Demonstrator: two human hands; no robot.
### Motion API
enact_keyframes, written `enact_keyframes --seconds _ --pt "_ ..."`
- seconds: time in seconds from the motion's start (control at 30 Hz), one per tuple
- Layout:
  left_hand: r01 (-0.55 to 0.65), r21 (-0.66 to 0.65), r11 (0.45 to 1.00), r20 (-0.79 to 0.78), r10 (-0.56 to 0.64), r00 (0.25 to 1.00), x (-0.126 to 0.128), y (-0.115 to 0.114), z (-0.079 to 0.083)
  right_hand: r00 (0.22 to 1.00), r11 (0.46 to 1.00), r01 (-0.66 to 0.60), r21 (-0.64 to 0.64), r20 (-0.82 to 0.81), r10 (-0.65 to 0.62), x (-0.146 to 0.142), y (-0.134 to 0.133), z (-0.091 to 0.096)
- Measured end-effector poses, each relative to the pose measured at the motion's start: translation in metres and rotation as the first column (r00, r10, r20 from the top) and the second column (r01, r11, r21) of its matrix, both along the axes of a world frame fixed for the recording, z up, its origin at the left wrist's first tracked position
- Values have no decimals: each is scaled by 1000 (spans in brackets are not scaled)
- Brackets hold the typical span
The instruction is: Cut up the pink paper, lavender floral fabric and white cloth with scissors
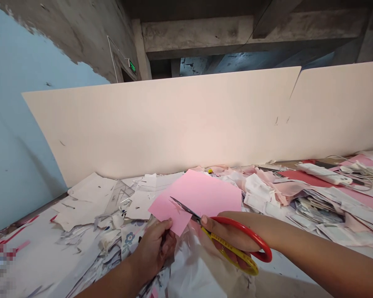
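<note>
A sheet of pink paper [205, 188] is held up over the cluttered table. My left hand [159, 244] pinches its lower left edge between thumb and fingers. In my right hand [222, 236] is a pair of scissors [251, 236] with one red and one yellow handle, my fingers through the loops. The dark blades are parted and point up to the left, lying across the pink paper near its left corner. One blade shows over the paper; the other is partly hidden. White cloth or plastic [192, 269] hangs below the paper.
White paper pieces [90, 198] and a clear ruler [122, 194] lie at left. Flower-patterned fabric [129, 244] is near my left hand. Stacked scraps [323, 211] and a white power strip [325, 174] with cables sit at right. A tall cream board [174, 128] stands behind.
</note>
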State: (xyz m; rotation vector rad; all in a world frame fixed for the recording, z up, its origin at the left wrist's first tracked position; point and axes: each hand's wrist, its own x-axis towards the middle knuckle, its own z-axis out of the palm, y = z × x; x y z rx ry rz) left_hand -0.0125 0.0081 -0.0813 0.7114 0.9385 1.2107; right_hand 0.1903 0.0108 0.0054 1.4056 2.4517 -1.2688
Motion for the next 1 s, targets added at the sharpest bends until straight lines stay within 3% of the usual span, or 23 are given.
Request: enact_keyframes --seconds 0.23,0.6,0.77,0.87,1.0 --pt "31 8 1000 -36 -30 999 0 -1 0 999 1000 -25 3 28 25 -8 5 -1" --pt "44 -32 999 -48 -45 998 -2 -1 -1 996 989 -79 126 61 72 -15 7 -2" --pt "25 25 999 -44 -23 999 0 -1 -1 996 991 -69 116 67 61 -14 7 -2" --pt "-33 93 995 -101 42 994 0 0 -2 997 992 -68 105 47 64 -13 9 -5" --pt "-25 99 995 -185 43 982 -2 1 -3 997 993 -80 89 23 79 -12 10 -6"
